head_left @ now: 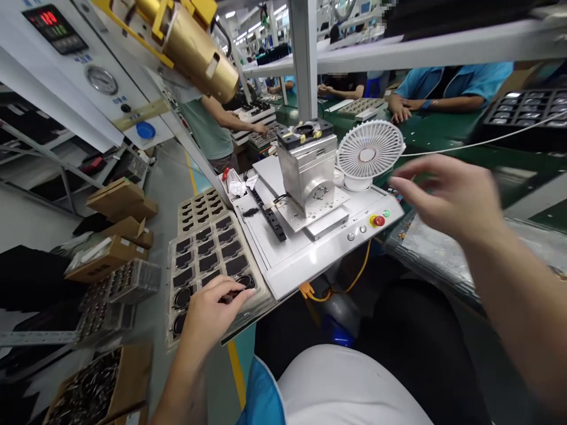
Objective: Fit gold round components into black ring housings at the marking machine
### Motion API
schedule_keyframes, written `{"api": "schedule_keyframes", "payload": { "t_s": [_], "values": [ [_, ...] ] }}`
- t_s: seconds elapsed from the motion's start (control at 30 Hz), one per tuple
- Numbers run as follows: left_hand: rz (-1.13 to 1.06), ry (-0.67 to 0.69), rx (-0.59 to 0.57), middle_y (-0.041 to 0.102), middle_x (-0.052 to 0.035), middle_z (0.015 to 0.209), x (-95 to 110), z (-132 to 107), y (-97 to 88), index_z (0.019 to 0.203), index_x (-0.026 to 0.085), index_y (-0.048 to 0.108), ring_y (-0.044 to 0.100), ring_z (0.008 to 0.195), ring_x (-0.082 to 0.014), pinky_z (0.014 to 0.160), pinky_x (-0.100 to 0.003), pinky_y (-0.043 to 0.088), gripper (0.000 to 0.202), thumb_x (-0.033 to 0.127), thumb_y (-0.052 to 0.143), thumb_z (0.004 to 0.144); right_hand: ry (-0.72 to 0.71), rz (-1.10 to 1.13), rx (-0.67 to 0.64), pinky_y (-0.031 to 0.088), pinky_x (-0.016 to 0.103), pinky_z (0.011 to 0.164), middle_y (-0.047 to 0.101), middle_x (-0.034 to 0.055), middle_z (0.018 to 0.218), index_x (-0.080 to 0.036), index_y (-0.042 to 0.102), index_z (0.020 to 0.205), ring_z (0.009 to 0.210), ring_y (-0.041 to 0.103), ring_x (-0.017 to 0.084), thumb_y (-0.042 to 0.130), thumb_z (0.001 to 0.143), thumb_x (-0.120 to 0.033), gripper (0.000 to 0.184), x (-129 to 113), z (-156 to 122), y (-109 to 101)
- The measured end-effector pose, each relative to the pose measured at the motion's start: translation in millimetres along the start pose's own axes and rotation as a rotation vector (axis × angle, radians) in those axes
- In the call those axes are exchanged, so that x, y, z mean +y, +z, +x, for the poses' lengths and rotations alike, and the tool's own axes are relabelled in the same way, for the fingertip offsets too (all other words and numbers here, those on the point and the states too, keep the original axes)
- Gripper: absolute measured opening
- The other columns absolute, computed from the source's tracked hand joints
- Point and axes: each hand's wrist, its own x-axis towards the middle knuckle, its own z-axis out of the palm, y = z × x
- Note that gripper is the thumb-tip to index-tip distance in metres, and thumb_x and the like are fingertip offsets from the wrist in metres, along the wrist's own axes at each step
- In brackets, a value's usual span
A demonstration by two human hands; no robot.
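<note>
My left hand [211, 311] rests on the near end of a clear compartment tray [208, 251], its fingers curled over a black round part in the front row; I cannot see whether they grip it. Several other pockets hold black parts. My right hand [447, 193] hovers in the air to the right of a white machine base [310, 248], fingers spread and blurred, holding nothing. On that base stands a metal fixture block [307, 168] with a black square part on top. A small white fan [370, 150] sits just left of my right hand.
A red stop button [379, 221] sits on the base's front right corner. A second tray [199, 206] lies behind the first. Cardboard boxes [119, 203] and stacked trays sit at the left. A gold cylinder [195, 50] hangs overhead. Other people work across a green table [443, 127].
</note>
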Motion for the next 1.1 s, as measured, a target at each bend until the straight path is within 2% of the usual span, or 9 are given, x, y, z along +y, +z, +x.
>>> {"api": "schedule_keyframes", "payload": {
  "t_s": [0.07, 0.2, 0.33, 0.43, 0.57, 0.67, 0.8, 0.93, 1.1],
  "values": [
    [-0.031, 0.084, 0.054, 0.076, -0.0047, 0.087, -1, 2, 2.0, 0.081, 0.025, 0.079, 0.074, 0.078, -0.0206, 0.061, -0.026, 0.059, 0.02, 0.042, 0.073, 0.089, -0.243, 0.054, -0.115, 0.057, 0.044, 0.077, 0.074, 0.0116, 0.102, -0.021, 0.074, 0.092, 0.088, 0.068, 0.026, 0.071, 0.087, -0.034, 0.014, -30, 43, 32],
    [-0.076, 0.197, 0.155, 0.077, -0.0063, 0.095, -4, -1, -3.2, 0.089, 0.026, 0.079, 0.075, 0.087, -0.0225, 0.058, -0.025, 0.061, 0.011, 0.032, 0.071, 0.091, -0.506, 0.099, -0.236, 0.05, 0.053, 0.104, 0.071, 0.0098, 0.111, -0.019, 0.075, 0.101, 0.116, 0.062, 0.031, 0.075, 0.085, -0.023, 0.017, -63, 124, 86],
    [-0.05, 0.3, 0.256, 0.078, -0.0068, 0.112, 2, 5, -24.3, 0.091, 0.026, 0.08, 0.077, 0.094, -0.0238, 0.077, -0.032, 0.067, 0.008, 0.024, 0.073, 0.088, -0.554, 0.127, -0.513, 0.049, 0.053, 0.106, 0.07, 0.003, 0.091, -0.02, 0.078, 0.091, 0.109, 0.066, 0.031, 0.083, 0.076, -0.021, 0.015, -70, 179, 106],
    [-0.033, 0.392, 0.285, 0.078, -0.0053, 0.119, 19, 33, -42.0, 0.089, 0.027, 0.08, 0.078, 0.097, -0.0251, 0.088, -0.037, 0.066, 0.007, 0.024, 0.074, 0.086, -0.519, 0.179, -0.642, 0.05, 0.052, 0.102, 0.068, 0.0001, 0.082, -0.018, 0.079, 0.085, 0.1, 0.07, 0.027, 0.083, 0.077, -0.024, 0.01, -74, 192, 104],
    [-0.045, 0.496, 0.383, 0.082, -0.0045, 0.111, 58, 108, -46.9, 0.08, 0.025, 0.079, 0.078, 0.099, -0.0253, 0.097, -0.042, 0.063, 0.013, 0.032, 0.072, 0.089, -0.529, 0.238, -0.444, 0.052, 0.047, 0.103, 0.073, 0.0056, 0.104, -0.02, 0.077, 0.103, 0.109, 0.066, 0.026, 0.08, 0.081, -0.025, 0.023, -78, 173, 94],
    [-0.092, 0.544, 0.412, 0.082, -0.0058, 0.11, 93, 181, -32.3, 0.083, 0.022, 0.078, 0.077, 0.104, -0.0245, 0.099, -0.039, 0.059, 0.017, 0.035, 0.071, 0.09, -0.439, 0.319, -0.218, 0.055, 0.043, 0.098, 0.071, 0.011, 0.118, -0.017, 0.07, 0.115, 0.111, 0.066, 0.025, 0.072, 0.087, -0.027, 0.03, -72, 142, 88],
    [-0.131, 0.589, 0.377, 0.082, -0.0067, 0.098, 135, 261, -8.4, 0.087, 0.017, 0.078, 0.076, 0.098, -0.0231, 0.093, -0.034, 0.056, 0.015, 0.027, 0.067, 0.089, -0.313, 0.454, -0.125, 0.058, 0.042, 0.092, 0.072, 0.0116, 0.115, -0.017, 0.067, 0.112, 0.107, 0.068, 0.026, 0.072, 0.085, -0.034, 0.032, -48, 94, 73],
    [-0.06, 0.578, 0.154, 0.079, -0.0062, 0.08, 154, 283, -0.7, 0.08, 0.016, 0.077, 0.071, 0.08, -0.0218, 0.082, -0.033, 0.054, 0.027, 0.035, 0.063, 0.092, -0.113, 0.518, -0.124, 0.058, 0.044, 0.095, 0.073, 0.0126, 0.116, -0.019, 0.067, 0.108, 0.11, 0.069, 0.028, 0.077, 0.081, -0.042, 0.037, -5, 42, 44],
    [0.053, 0.647, 0.028, 0.072, -0.0154, 0.13, 140, 272, -2.9, 0.122, 0.015, 0.07, 0.066, 0.12, -0.0338, 0.106, -0.044, 0.05, 0.064, 0.062, 0.076, 0.079, 0.466, 0.419, -0.254, 0.062, 0.04, 0.073, 0.075, 0.011, 0.09, -0.016, 0.061, 0.124, 0.081, 0.073, 0.027, 0.083, 0.073, -0.037, 0.06, 55, -19, 24]
  ]
}}
